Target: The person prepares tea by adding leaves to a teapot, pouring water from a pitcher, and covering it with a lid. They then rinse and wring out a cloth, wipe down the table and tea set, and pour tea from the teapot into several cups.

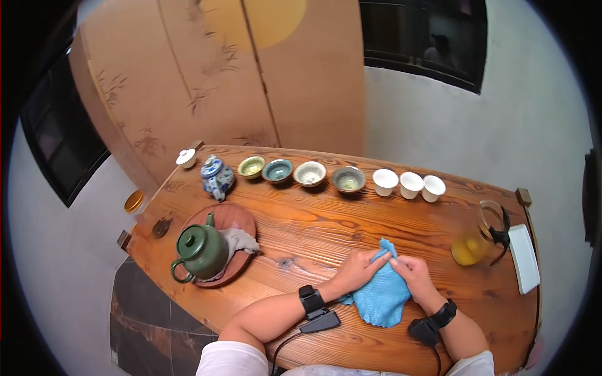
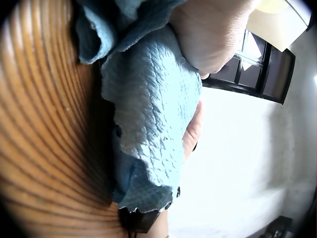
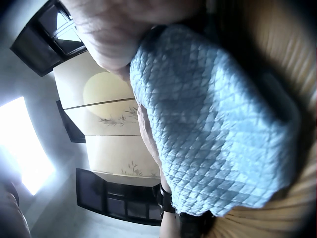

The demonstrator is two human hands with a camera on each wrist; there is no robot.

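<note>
A light blue cloth point(image 1: 381, 301) with a quilted diamond texture is bunched up near the front edge of the wooden table. My left hand point(image 1: 356, 271) grips its upper part from the left. From the right, my right hand point(image 1: 414, 276) pinches the same part, thumb on top. The two hands nearly meet there, and a corner of the cloth pokes out beyond them. Below the hands the rest hangs loose toward me. In both wrist views the cloth point(image 3: 213, 129) droops close over the wood, and most fingers are hidden behind it.
At left, a green teapot point(image 1: 202, 252) stands on a round brown tray point(image 1: 248, 216) with a grey rag point(image 1: 241, 241). A blue-and-white pot point(image 1: 217, 178), several bowls and white cups point(image 1: 385, 182) line the back. A glass pitcher point(image 1: 469, 247) and white tray point(image 1: 523, 258) are right.
</note>
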